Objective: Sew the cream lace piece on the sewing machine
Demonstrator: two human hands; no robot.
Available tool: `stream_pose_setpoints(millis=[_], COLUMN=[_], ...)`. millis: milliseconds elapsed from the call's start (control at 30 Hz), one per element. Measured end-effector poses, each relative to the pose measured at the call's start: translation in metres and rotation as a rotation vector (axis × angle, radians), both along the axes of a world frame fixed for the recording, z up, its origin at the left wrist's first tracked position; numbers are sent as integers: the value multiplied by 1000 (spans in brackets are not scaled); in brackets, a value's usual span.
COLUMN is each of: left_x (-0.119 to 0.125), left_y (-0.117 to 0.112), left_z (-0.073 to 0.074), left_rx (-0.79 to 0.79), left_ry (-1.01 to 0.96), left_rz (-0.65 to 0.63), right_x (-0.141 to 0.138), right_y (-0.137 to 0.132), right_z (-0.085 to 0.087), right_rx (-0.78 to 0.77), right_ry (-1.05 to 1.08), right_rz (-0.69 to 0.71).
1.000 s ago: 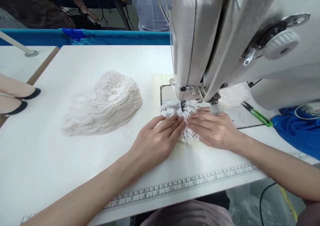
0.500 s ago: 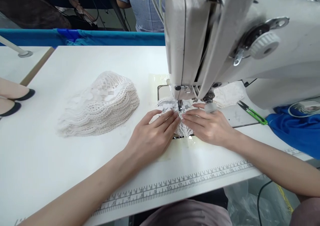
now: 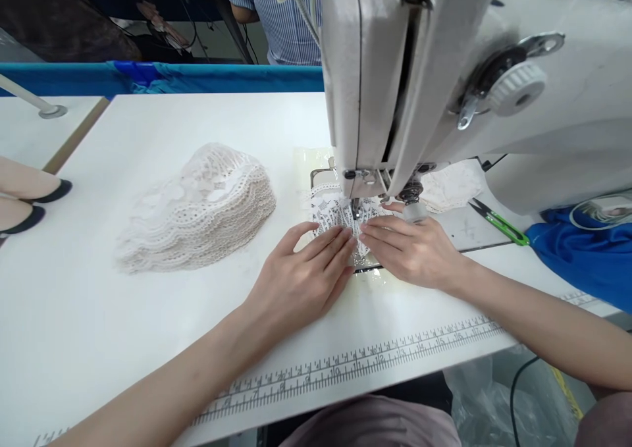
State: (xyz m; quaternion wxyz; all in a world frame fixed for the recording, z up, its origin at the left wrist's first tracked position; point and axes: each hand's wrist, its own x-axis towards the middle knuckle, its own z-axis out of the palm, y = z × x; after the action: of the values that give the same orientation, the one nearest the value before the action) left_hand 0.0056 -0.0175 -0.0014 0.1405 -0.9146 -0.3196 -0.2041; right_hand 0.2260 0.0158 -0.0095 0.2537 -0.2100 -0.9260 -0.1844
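Note:
A piece of white lace (image 3: 328,211) lies under the presser foot (image 3: 355,207) of the sewing machine (image 3: 380,85). My left hand (image 3: 303,269) rests flat on the near left of the lace, fingers stretched out and thumb apart. On the other side, my right hand (image 3: 412,246) lies with its fingers extended over the lace's right part. Both sets of fingertips almost meet just in front of the foot. The lace beneath the fingers is hidden.
A stack of white lace pieces (image 3: 212,207) sits to the left. Right of the needle are more white lace (image 3: 451,185), green thread snips (image 3: 501,223) and blue cloth (image 3: 582,256). A printed ruler (image 3: 336,371) runs along the front edge. Another person (image 3: 284,22) is beyond the table.
The lace has moved away from me under the foot, so more shows behind it and less in front. Both hands stay pressed on it in nearly the same place.

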Motion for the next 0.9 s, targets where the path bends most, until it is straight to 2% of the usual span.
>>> stream_pose_setpoints(millis=[300, 467, 633, 900], left_x=[3, 3, 3, 1], left_y=[13, 7, -2, 6], left_z=[2, 2, 2, -2], left_rx=[-15, 52, 36, 7], left_ry=[16, 48, 40, -25], left_rz=[45, 49, 69, 57], right_x=[-2, -2, -2, -5], right_y=[4, -3, -7, -5], right_z=[2, 4, 5, 6], right_rx=[32, -8, -79, -124], right_ry=[-49, -28, 9, -5], right_rz=[-107, -107, -110, -138])
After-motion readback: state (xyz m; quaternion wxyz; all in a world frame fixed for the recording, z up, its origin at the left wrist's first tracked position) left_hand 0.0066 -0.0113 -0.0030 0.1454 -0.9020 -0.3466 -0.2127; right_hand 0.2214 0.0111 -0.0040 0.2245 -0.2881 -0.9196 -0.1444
